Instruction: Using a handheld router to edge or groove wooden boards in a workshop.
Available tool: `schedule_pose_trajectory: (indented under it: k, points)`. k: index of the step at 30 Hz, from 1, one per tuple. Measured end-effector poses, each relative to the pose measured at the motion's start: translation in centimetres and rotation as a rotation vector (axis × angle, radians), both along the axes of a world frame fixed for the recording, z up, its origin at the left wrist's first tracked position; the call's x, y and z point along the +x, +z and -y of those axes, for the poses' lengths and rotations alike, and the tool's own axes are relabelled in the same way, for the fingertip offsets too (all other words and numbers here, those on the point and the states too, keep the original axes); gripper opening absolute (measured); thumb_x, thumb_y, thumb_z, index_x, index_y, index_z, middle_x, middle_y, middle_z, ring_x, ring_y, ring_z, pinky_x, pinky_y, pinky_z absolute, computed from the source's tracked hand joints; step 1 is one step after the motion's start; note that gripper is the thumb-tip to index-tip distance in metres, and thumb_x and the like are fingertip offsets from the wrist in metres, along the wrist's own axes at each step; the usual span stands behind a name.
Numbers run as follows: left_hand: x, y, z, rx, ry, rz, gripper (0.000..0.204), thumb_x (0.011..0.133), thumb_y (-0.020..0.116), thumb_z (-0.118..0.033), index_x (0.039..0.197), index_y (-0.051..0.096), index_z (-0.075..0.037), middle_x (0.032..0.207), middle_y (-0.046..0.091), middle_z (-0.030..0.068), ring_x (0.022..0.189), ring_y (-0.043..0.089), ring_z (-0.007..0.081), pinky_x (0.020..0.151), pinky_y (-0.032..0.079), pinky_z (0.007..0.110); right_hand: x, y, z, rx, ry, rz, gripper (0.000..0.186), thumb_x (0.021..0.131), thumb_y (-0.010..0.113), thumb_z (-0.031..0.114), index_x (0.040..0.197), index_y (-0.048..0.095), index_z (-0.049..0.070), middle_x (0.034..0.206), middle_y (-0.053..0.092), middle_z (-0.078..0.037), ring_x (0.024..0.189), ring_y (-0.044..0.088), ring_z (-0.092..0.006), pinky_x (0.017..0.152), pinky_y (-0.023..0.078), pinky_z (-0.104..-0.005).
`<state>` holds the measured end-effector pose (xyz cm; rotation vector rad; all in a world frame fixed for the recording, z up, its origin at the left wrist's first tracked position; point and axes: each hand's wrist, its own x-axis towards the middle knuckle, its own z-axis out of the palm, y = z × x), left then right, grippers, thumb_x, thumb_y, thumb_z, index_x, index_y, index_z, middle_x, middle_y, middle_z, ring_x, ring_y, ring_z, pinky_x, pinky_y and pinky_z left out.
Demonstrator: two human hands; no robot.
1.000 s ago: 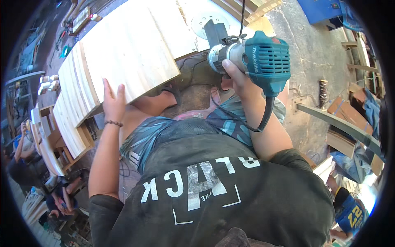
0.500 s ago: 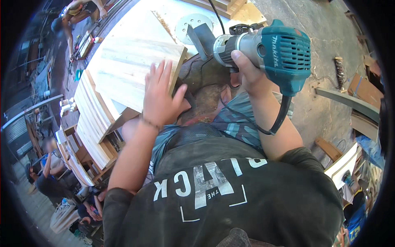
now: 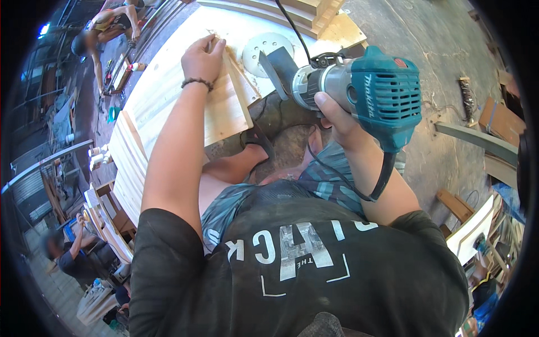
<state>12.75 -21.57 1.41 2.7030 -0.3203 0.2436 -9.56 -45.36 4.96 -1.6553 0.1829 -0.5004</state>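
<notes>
Here, left hand (image 3: 203, 58) pressed flat, fingers spread, on pale wooden boards (image 3: 168, 106). Right hand (image 3: 337, 115) clenched around teal power sander (image 3: 359, 95), held above the boards.

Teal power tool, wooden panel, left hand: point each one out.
teal power tool (image 3: 387, 95), head view, on its teal housing.
wooden panel (image 3: 163, 95), head view, on its bare top face.
left hand (image 3: 203, 59), head view, on the back of the hand.

Teal pwr tool (image 3: 359, 95), silver motor section, round white base pad w/ holes facing up-left; held off the wood, tilted, just right of the pale wood panel stack (image 3: 168, 112); black cord loops below it; panel stack flat, light pine, edges layered; thin strip lying along its right edge.
</notes>
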Motion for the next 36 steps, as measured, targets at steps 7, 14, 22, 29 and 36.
schedule_pose_trajectory:
  k: [7,14,22,29,36]
  points:
    - [2.3,0.4,-10.3,0.088,0.139,-0.192,0.040,0.093,0.059,-0.042,0.106,0.075,-0.008,0.101,0.072,0.0190,0.098,0.069,0.0330,0.089,0.052,0.040,0.0,0.6,-0.5,-0.102,-0.018,0.062,0.064,0.072,0.079,0.013,0.128,0.048,0.004,0.103,0.059,-0.011,0.077,0.061,-0.0146,0.059,0.052,-0.0252]
    - [0.6,-0.7,-20.6,0.134,0.307,-0.063,0.043,0.093,0.061,-0.046,0.107,0.074,-0.008,0.108,0.071,0.0203,0.106,0.065,0.0351,0.095,0.049,0.042,-0.2,0.6,-1.1,-0.094,0.088,-0.063,0.066,0.073,0.078,0.010,0.130,0.046,0.004,0.108,0.059,-0.013,0.082,0.062,-0.0182,0.071,0.052,-0.0316]
    - [-1.9,0.0,-21.5,0.342,0.567,-0.141,0.058,0.092,0.052,-0.061,0.119,0.071,-0.014,0.124,0.066,0.0161,0.121,0.058,0.0300,0.104,0.042,0.046,-1.1,1.5,-1.9,-0.263,0.209,-0.075,0.064,0.074,0.075,0.003,0.131,0.045,0.005,0.094,0.062,-0.010,0.057,0.058,-0.0123,0.052,0.048,-0.0253]
    - [-6.6,0.0,-21.3,0.270,0.673,-0.239,0.065,0.094,0.048,-0.060,0.144,0.051,-0.019,0.153,0.043,0.0154,0.142,0.038,0.0348,0.115,0.026,0.057,1.5,2.5,-4.2,-0.664,0.292,0.112,0.059,0.075,0.079,0.036,0.126,0.063,0.010,0.128,0.060,-0.014,0.123,0.053,-0.0335,0.105,0.040,-0.0464]
    - [-18.3,-0.2,-21.9,0.363,0.253,-0.214,0.086,0.090,0.052,-0.067,0.158,0.029,-0.020,0.164,0.021,0.0177,0.151,0.018,0.0389,0.120,0.013,0.059,4.4,2.1,-7.7,-0.633,0.490,0.167,0.043,0.077,0.079,0.018,0.115,0.066,0.004,0.108,0.065,-0.009,0.106,0.060,-0.0277,0.093,0.047,-0.0421]
